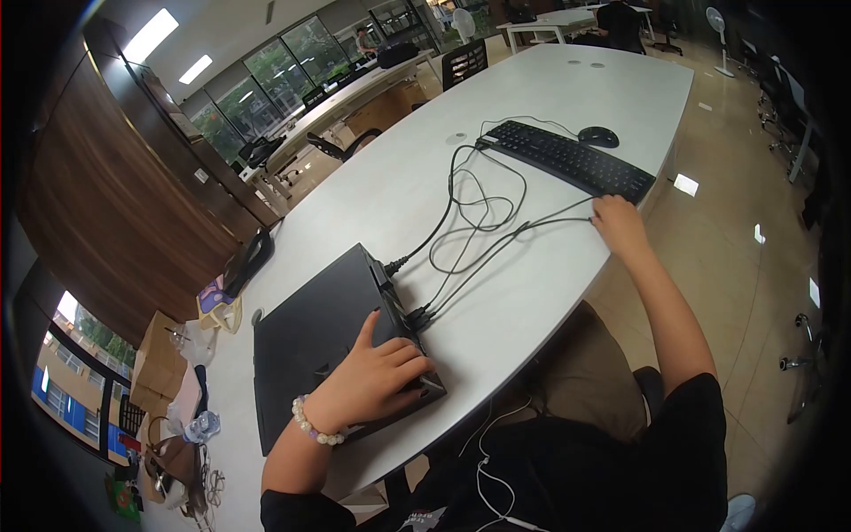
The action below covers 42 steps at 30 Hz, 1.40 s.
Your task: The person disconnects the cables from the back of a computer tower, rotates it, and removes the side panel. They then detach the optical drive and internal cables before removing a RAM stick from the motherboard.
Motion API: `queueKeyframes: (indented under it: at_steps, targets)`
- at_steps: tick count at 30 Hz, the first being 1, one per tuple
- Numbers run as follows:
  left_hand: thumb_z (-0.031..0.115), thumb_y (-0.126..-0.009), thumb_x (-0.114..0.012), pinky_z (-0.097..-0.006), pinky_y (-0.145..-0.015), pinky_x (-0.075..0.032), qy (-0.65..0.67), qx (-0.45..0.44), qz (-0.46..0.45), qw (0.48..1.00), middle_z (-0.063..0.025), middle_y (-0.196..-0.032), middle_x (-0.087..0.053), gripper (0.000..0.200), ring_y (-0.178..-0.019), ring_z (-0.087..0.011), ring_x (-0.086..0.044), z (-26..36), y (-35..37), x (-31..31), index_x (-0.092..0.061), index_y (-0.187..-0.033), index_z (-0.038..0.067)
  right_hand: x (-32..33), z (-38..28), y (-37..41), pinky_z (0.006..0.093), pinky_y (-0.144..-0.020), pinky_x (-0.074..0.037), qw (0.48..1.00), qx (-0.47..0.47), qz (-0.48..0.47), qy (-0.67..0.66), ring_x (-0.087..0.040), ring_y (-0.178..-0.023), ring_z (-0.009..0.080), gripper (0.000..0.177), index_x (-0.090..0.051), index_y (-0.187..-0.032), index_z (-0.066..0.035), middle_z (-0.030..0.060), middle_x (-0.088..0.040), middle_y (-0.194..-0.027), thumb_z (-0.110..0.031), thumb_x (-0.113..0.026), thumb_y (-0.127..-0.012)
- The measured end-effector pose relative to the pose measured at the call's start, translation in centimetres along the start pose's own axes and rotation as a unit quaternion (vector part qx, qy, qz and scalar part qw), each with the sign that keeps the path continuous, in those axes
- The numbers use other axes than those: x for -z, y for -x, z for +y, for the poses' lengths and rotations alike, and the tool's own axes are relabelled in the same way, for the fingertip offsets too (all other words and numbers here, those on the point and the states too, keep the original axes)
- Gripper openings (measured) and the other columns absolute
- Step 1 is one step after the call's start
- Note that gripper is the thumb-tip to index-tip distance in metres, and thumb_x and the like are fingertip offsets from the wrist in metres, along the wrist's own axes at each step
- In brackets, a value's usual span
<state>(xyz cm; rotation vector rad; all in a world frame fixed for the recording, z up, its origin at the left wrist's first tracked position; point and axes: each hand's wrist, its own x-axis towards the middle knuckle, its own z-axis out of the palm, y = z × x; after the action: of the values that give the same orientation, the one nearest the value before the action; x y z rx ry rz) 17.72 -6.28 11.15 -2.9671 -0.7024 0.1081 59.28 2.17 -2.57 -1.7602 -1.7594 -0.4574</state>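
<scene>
One black laptop (306,332), lid closed, lying flat at an angle on a white table (355,199), taken as the clock centre; sockets facing two o'clock, so the leads leave it towards the open tabletop; one left hand (381,377) at four o'clock, laid over the laptop's corner, one finger stretched along the lid, the others bent towards the edge, seemingly to steady the machine; whether it grips beneath cannot be told; one bead bracelet (315,426) on that wrist; one right hand (616,226) just past two o'clock, thumb and fingers closed in a pinch on a thin black cable (526,225), which runs out from the laptop's side, presumably lifted there to keep it apart from the tangle; one thick plug (395,266) at half past one, seated in the edge and apparently stopping that lead from sliding away; one keyboard (572,160) at two o'clock, with a mouse (598,136) beyond it, both well apart from the laptop, which leaves room for loose cord between; one paper bag (160,359) at nine and one brown handbag (173,457) at eight, probably set aside as belongings
</scene>
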Motion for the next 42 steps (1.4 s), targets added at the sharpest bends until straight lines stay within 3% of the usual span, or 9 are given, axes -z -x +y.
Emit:
queueKeyframes:
  at_steps: [4,6,9,13,14,16,19,26,42]
  targets:
    - [0.021,-0.073,-0.07,-0.0621,-0.106,-0.016,0.014,0.015,-0.015,1.0,0.0036,-0.093,-0.057,0.031,-0.102,-0.0142,-0.055,0.0,-0.2,-0.1,-0.057,-0.102,0.019,-0.1,-7.5,-1.7,0.0412,-0.08,-0.045,0.981,0.066,-0.004,-0.181,-0.056,-0.091,0.0319,0.012,-0.061,-0.082,-0.004,0.015,-0.062,-0.092,-0.009,-0.061,-0.072]
    - [0.021,-0.074,-0.07,-0.0618,-0.106,-0.015,0.036,0.025,-0.018,0.999,0.0017,-0.101,-0.057,0.036,-0.107,-0.0159,-0.052,0.0,-0.1,-0.3,-0.057,-0.107,0.019,0.4,-12.2,-2.9,0.0414,-0.07,-0.048,0.942,0.129,-0.23,-0.208,-0.061,-0.075,0.0318,0.022,-0.065,-0.084,-0.004,0.015,-0.063,-0.078,-0.023,-0.059,-0.074]
    - [0.021,-0.075,-0.069,-0.059,-0.106,-0.017,0.149,0.041,-0.017,0.988,-0.0031,-0.115,-0.055,0.044,-0.117,-0.0195,-0.047,-0.4,0.3,0.0,-0.055,-0.116,0.017,3.8,-18.0,-5.6,0.0321,-0.063,-0.047,0.677,0.221,-0.644,-0.281,-0.061,-0.071,0.015,0.037,-0.065,-0.097,-0.004,0.0068,-0.068,-0.085,-0.035,-0.049,-0.086]
    - [0.03,-0.079,-0.065,-0.0447,-0.107,-0.024,0.492,0.045,0.066,0.867,-0.0096,-0.13,-0.048,0.055,-0.125,-0.0216,-0.041,-3.8,0.7,2.8,-0.049,-0.126,0.007,-1.1,-23.3,-9.2,0.0258,-0.066,-0.045,0.513,0.113,-0.507,-0.683,-0.058,-0.078,0.0101,0.047,-0.037,-0.133,-0.005,0.0083,-0.065,-0.102,-0.029,-0.04,-0.093]
    - [0.038,-0.08,-0.063,-0.0372,-0.105,-0.028,0.472,0.11,0.109,0.868,-0.0088,-0.13,-0.048,0.06,-0.124,-0.0192,-0.041,-5.3,0.2,3.4,-0.047,-0.126,0.003,-3.7,-25.1,-10.0,0.028,-0.07,-0.046,0.534,0.017,-0.412,-0.738,-0.059,-0.079,0.0126,0.053,-0.031,-0.136,-0.004,0.0106,-0.063,-0.106,-0.029,-0.043,-0.091]
    - [0.031,-0.083,-0.06,-0.032,-0.102,-0.032,0.444,0.193,0.184,0.855,-0.0084,-0.127,-0.05,0.052,-0.124,-0.0185,-0.041,-9.0,-1.7,3.5,-0.048,-0.126,0.003,-9.9,-28.0,-11.5,0.0331,-0.075,-0.048,0.737,-0.054,-0.242,-0.629,-0.06,-0.087,0.0199,0.044,-0.044,-0.127,-0.006,0.011,-0.062,-0.11,-0.027,-0.046,-0.09]
    - [0.022,-0.083,-0.058,-0.0333,-0.09,-0.043,0.258,0.285,0.226,0.895,-0.0138,-0.116,-0.057,0.042,-0.105,-0.0216,-0.054,-16.3,-3.8,-1.6,-0.053,-0.122,0.006,-13.2,-27.7,-10.8,0.038,-0.079,-0.047,0.911,0.115,-0.25,-0.307,-0.059,-0.092,0.0283,0.033,-0.056,-0.115,-0.009,0.0134,-0.062,-0.104,-0.028,-0.045,-0.091]
    - [0.028,-0.083,-0.059,-0.0335,-0.08,-0.045,0.253,0.337,0.179,0.889,-0.0157,-0.103,-0.061,0.035,-0.087,-0.0237,-0.06,-19.5,-6.4,-6.3,-0.059,-0.114,0.01,-12.5,-25.8,-8.8,0.0394,-0.08,-0.047,0.899,0.257,-0.17,-0.311,-0.056,-0.098,0.0244,0.026,-0.061,-0.101,-0.014,0.0083,-0.054,-0.102,-0.029,-0.044,-0.09]
    - [0.014,-0.082,-0.05,-0.0372,-0.091,-0.041,0.18,0.283,0.186,0.924,-0.0126,-0.118,-0.056,0.032,-0.106,-0.0301,-0.053,-20.1,-5.7,-7.8,-0.06,-0.112,0.012,-12.9,-27.6,-9.9,0.0404,-0.071,-0.05,0.944,0.179,-0.181,-0.208,-0.064,-0.08,0.0306,0.051,-0.069,-0.079,-0.005,0.0134,-0.066,-0.079,-0.043,-0.039,-0.093]
